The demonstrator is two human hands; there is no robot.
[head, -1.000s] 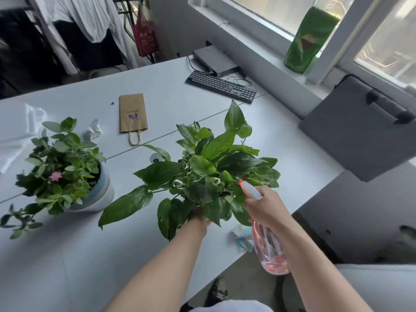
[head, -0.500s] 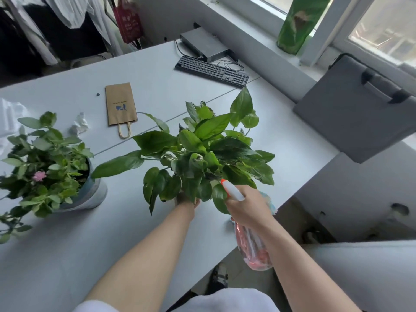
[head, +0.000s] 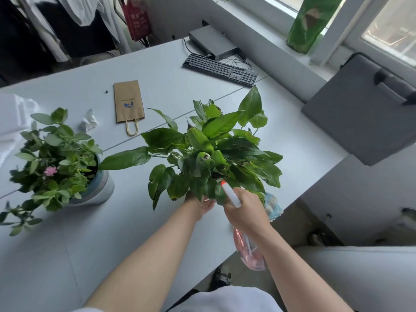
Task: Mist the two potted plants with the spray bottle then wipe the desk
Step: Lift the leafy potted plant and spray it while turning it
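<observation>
The right hand is clamped around the head of the pink spray bottle. The bottle's long axis runs steeply, tank low over the desk edge and white nozzle high, its orange tip directed up and away from the person into the lower foliage of the pothos plant. The nozzle tip is touching or just short of the nearest leaves; which cannot be determined.

The left hand reaches under the same foliage at the plant's base. Its fingers are largely hidden by leaves, so its grip cannot be determined; the pot itself is not visible.

The flowering plant, in its pale pot, stands on the white desk well apart to the left, nearer the left arm than the bottle-holding right.

A blue cloth lies at the desk edge just beyond the right hand.

Judgement: misting of the pothos is in hand; the flowering plant would require swinging the nozzle leftward across the body.
</observation>
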